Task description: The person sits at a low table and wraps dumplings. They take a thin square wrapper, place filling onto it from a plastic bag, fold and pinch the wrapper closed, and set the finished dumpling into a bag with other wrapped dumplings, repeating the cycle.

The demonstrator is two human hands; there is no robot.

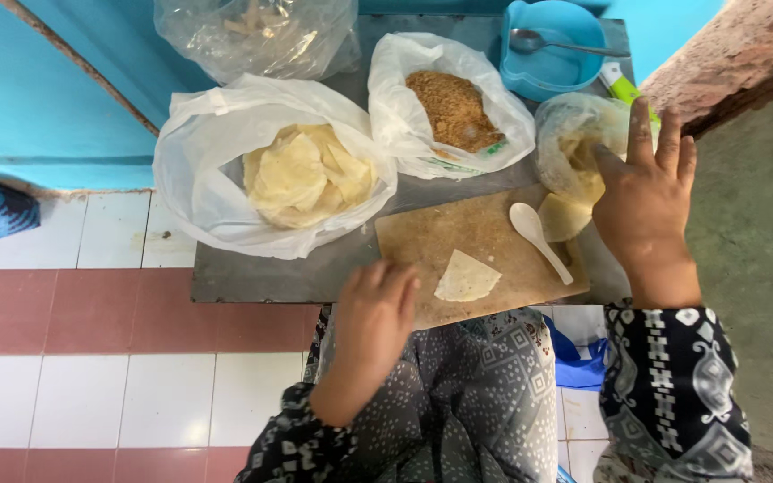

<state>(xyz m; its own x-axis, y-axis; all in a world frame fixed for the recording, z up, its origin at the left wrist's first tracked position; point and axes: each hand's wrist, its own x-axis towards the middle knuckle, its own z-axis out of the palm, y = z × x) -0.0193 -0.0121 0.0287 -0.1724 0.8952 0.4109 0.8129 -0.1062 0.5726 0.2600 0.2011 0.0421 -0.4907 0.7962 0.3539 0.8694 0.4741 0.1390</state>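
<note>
A folded triangular dough wrapper (466,277) lies on a wooden cutting board (458,234) set on a low grey table. My left hand (376,313) rests at the board's near left edge, fingers curled, holding nothing that I can see. My right hand (644,201) is spread open at the board's right end, touching a clear plastic bag of pale filling (573,143). A white plastic spoon (537,237) lies on the board beside a round wrapper piece (562,217).
A white bag of stacked round wrappers (301,174) sits left of the board. Behind are a bag of brown crumbs (454,109), a blue bowl with a metal spoon (552,45) and another clear bag (257,31). Tiled floor lies left, concrete right.
</note>
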